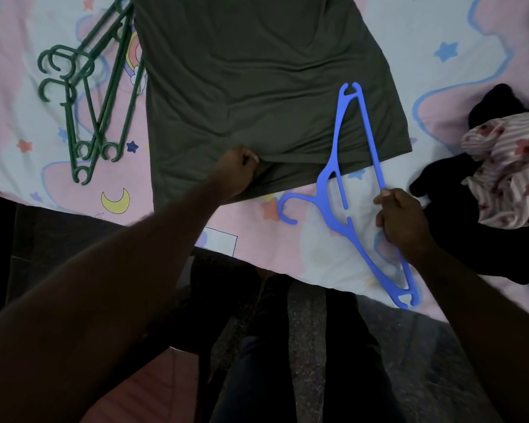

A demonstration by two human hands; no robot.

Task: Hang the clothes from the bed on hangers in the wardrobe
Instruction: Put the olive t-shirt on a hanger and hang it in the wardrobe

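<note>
Olive T-shirt (pixel 257 87) is lying spread flat on the bed (pixel 440 41), hem twd the person, w/ the left hand (pixel 237 170) pinching a fold of fabric near the hem's middle. Right hand (pixel 403 221) is gripping the straight bar of a blue hanger (pixel 327 193), which is lying on the sheet w/ its far end overlapping the shirt's btm-right corner & its hook pointing left. Green hangers (pixel 70 126) are lying heaped left of the shirt; a black garment (pixel 501 102) & a striped floral one (pixel 507 166) are sitting bunched at far right.
</note>
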